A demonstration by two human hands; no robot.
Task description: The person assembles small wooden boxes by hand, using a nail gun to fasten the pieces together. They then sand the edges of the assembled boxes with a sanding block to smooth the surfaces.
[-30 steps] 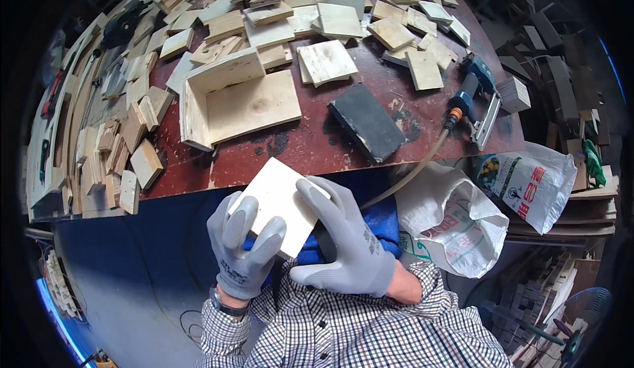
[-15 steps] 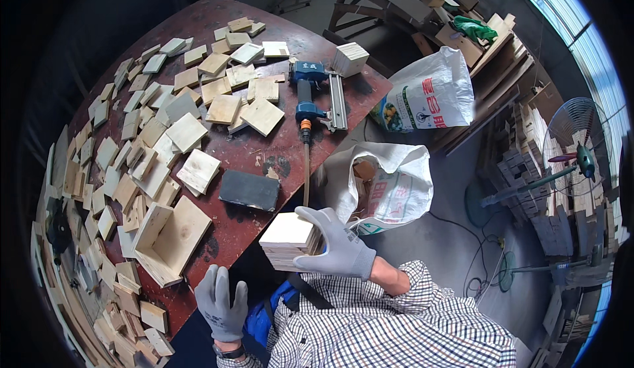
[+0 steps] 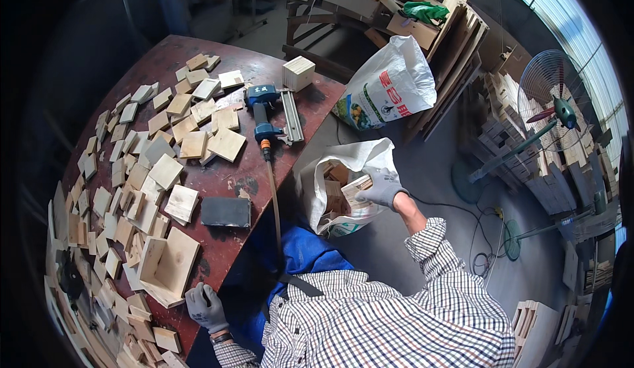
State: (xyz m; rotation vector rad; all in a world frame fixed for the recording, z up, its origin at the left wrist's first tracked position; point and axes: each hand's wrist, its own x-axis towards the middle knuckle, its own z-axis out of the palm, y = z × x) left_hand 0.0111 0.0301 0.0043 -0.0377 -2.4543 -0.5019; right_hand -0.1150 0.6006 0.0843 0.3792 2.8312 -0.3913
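Observation:
My right hand (image 3: 382, 188), in a grey glove, is at the mouth of a white woven sack (image 3: 310, 199). It grips a block of layered wooden boards (image 3: 356, 188), partly hidden by the hand and the sack. More wooden pieces (image 3: 335, 196) sit inside. My left hand (image 3: 206, 306), gloved too, rests at the table's edge with its fingers loosely bent and apart, holding nothing visible. Just beyond it stands an open-sided wooden box (image 3: 175, 265) of joined boards. A dark rectangular block (image 3: 226, 212) lies farther along the table.
Many small wooden boards (image 3: 194, 145) cover the left of the red table (image 3: 264, 176). A blue nail gun (image 3: 264, 113) with a hose lies near its right edge, by a wooden cube (image 3: 298, 73). Another sack (image 3: 386, 87), a fan (image 3: 561, 110) and wood stacks stand right.
My right hand has carried the block from beside the table rightward to the sack's mouth. My left hand has lowered to the table edge near the box, and the view has shifted.

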